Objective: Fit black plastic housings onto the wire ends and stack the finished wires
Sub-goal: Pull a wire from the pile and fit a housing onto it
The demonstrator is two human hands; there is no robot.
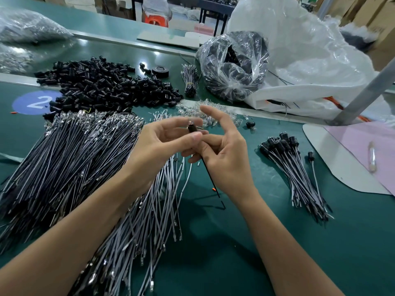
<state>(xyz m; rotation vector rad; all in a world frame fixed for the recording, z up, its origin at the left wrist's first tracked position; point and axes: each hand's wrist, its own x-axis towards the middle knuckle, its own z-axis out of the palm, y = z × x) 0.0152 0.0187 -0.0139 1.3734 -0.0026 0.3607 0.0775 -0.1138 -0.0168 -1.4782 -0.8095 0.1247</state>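
Left hand (pixel 162 144) on housing (pixel 191 129), right hand (pixel 224 157) on wire (pixel 210 178)

The person works with bare hands. The left hand (pixel 162 142) and the right hand (pixel 224 159) are uncovered, with slim fingers and fine creases at the knuckles. The left thumbnail (pixel 195 137) is cut short and rounded. The left forearm (pixel 74 236) and the right forearm (pixel 284 242) are bare along all their visible length, from the near edge of the table to the wrists. Both are slender and smooth, and the wide lens makes them look broader towards the near edge.
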